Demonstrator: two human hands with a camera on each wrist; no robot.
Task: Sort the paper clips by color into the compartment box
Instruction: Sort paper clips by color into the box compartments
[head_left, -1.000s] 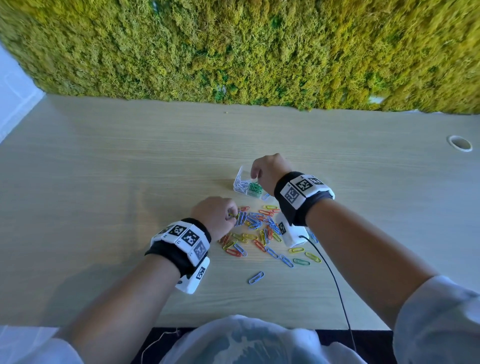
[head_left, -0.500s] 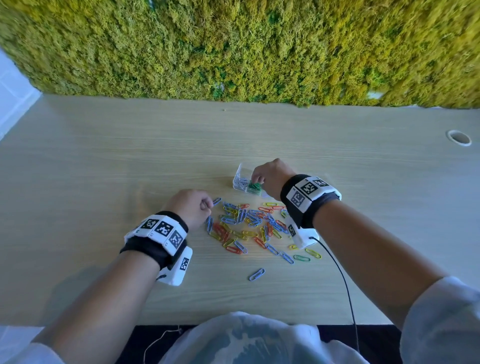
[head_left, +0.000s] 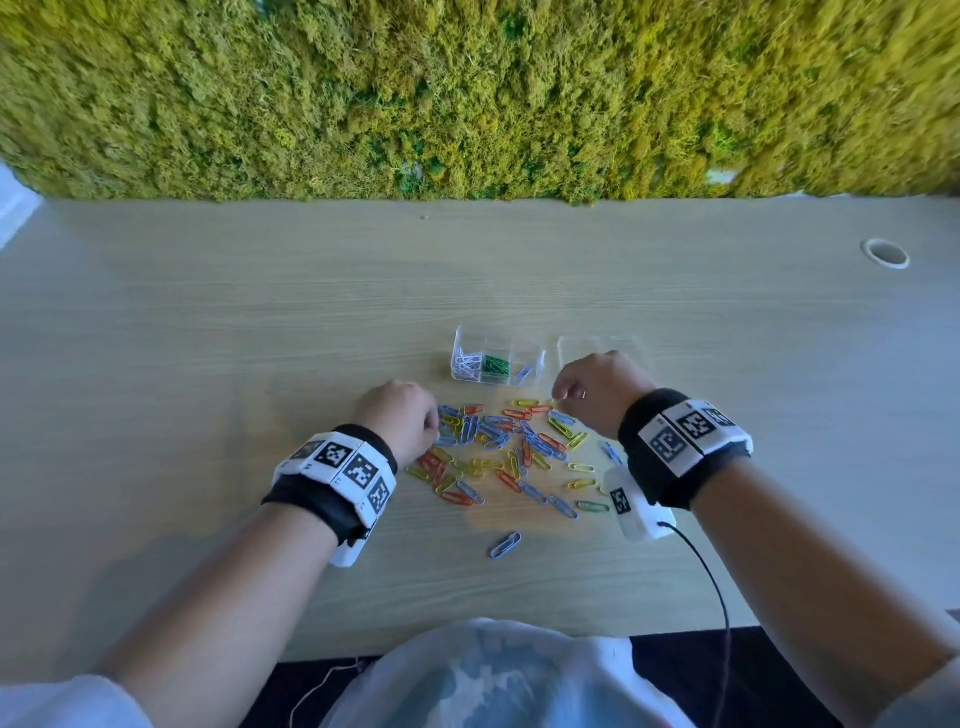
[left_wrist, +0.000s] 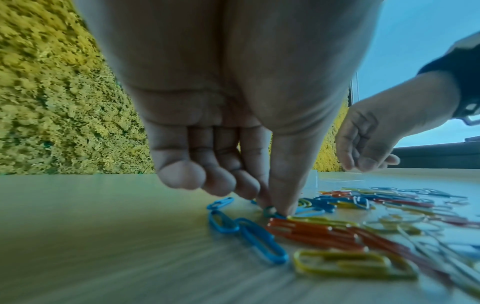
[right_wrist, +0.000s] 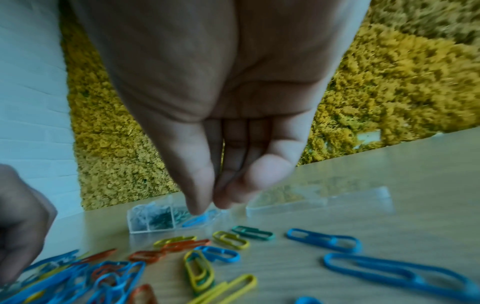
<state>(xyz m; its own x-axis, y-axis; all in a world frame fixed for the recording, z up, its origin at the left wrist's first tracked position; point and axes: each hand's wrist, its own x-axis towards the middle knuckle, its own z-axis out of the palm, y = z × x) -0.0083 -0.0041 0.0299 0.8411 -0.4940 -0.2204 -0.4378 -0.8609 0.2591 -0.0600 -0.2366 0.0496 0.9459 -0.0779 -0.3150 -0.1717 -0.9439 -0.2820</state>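
The clear compartment box (head_left: 500, 343) stands behind a loose pile of paper clips (head_left: 511, 452) in blue, red, yellow and green. Its near cells hold white, green and blue clips. My left hand (head_left: 435, 428) is at the pile's left edge. In the left wrist view its thumb and forefinger (left_wrist: 272, 207) pinch a dark green clip (left_wrist: 270, 213) that lies on the table. My right hand (head_left: 563, 402) hovers over the pile's far right corner, just right of the box (right_wrist: 145, 228). Its fingers (right_wrist: 207, 202) hang loosely together and hold nothing.
The box's clear lid (head_left: 597, 343) lies right of the box, behind my right hand. One blue clip (head_left: 505, 545) lies apart, nearer to me. A moss wall (head_left: 467, 104) closes the table's far side. A cable hole (head_left: 885, 253) sits far right.
My right hand has left the box and come back right and toward me, over the pile. My left hand has shifted to the pile's left edge and taken a green clip between thumb and forefinger.
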